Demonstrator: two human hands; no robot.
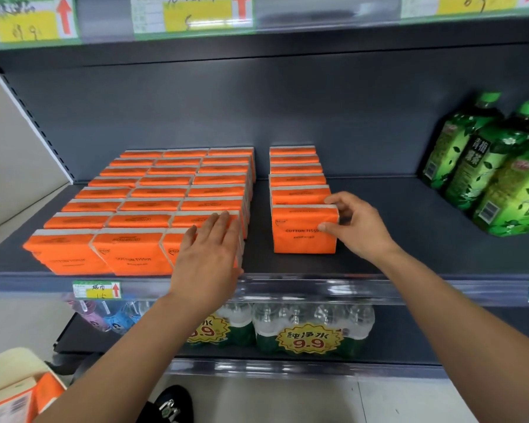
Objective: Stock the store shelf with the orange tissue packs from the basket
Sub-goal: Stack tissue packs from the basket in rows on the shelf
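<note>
Orange tissue packs fill the grey shelf (409, 233) in three tight rows (141, 206) on the left. A fourth row (297, 178) stands apart to their right. My right hand (355, 227) pinches the right end of the front pack (300, 230) of that fourth row, thumb on its face and fingers over its top edge. My left hand (208, 251) lies flat with straight fingers on the front packs of the third row. The basket (9, 389) shows at the bottom left corner with more orange packs (46, 392) in it.
Green tea bottles (486, 166) stand at the shelf's right end, with bare shelf between them and the fourth row. Packs of water bottles (306, 328) sit on the shelf below. Price tags line the shelf edges. A dark shoe (171, 404) is on the floor.
</note>
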